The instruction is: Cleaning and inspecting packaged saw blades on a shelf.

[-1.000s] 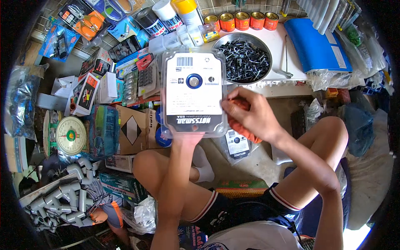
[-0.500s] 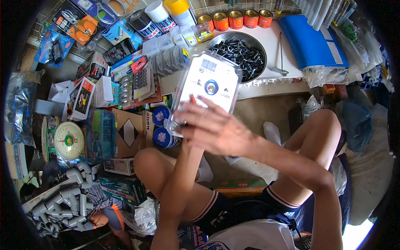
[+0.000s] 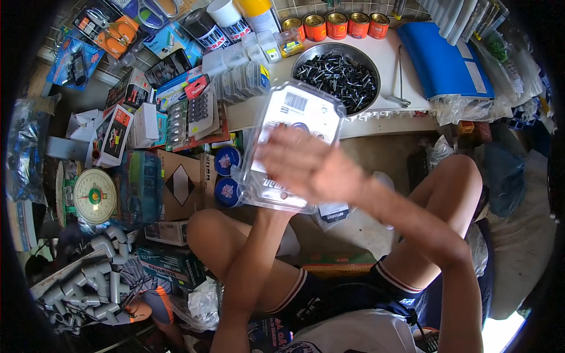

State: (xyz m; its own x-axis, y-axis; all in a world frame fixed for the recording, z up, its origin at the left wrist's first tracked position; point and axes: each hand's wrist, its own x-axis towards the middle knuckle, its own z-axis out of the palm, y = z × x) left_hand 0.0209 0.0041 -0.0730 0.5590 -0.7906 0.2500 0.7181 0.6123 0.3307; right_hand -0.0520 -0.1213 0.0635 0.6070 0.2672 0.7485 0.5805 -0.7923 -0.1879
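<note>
Right hand across a clear pack, left hand behind it

The right hand [image 3: 312,167], blurred, lies with its fingers laid out across the front of a clear plastic pack [image 3: 297,109]; whether anything sits under the palm, one cannot tell. The left hand [image 3: 275,216] supports the pack from behind, mostly hidden, so its grip cannot be read. The pack is tilted above the person's legs and has a white printed card inside.

Beneath it, partly covered, another pack [image 3: 334,212] is on the floor. Just beyond, on the white shelf [image 3: 387,56], a round metal bowl [image 3: 327,48] holds a heap of dark screws or nails [image 3: 338,81]. Five small red tins [image 3: 336,28] with gold lids line up behind the bowl.

To the left, clear cases [image 3: 241,82] stand in a row, and two blue-topped tubs [image 3: 226,160] sit beside a cardboard box [image 3: 168,203].
</note>
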